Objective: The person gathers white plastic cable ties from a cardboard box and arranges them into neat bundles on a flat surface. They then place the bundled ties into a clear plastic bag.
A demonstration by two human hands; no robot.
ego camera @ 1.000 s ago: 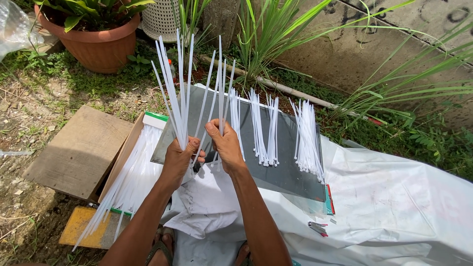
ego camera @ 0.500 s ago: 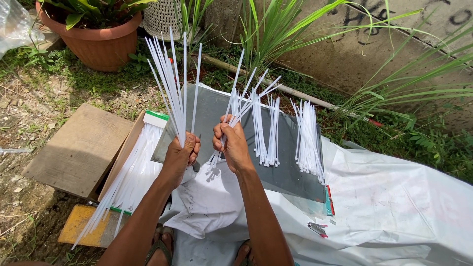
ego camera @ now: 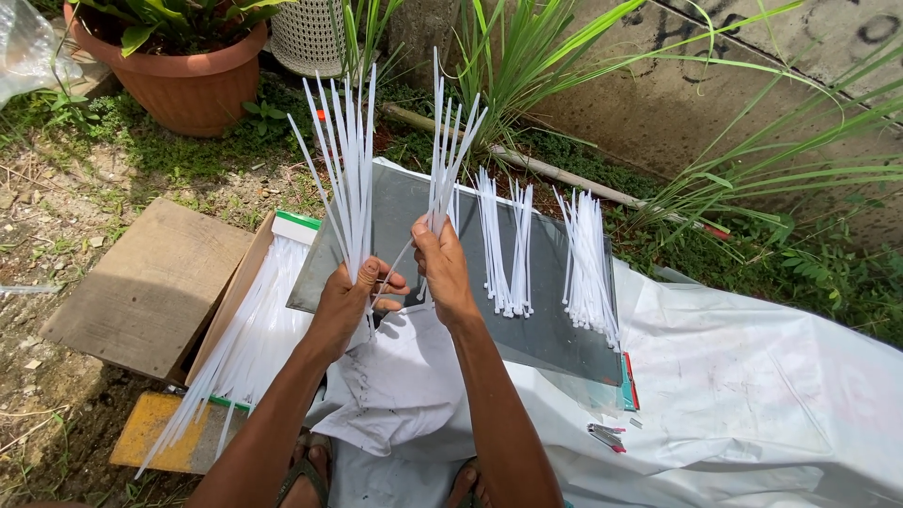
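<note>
White cable ties (ego camera: pixel 346 169) fanned in both grips, ends hidden.

White cable ties (ego camera: pixel 350 179) over a grey board (ego camera: pixel 546 320), white sheet (ego camera: pixel 752 395), terracotta pot (ego camera: pixel 179 85).

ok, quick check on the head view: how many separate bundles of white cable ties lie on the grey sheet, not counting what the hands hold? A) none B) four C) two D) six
C: two bundles of white cable ties lie on the grey sheet, one near the middle and one toward its right edge; the left hand and right hand each hold a further bunch upright.
</note>
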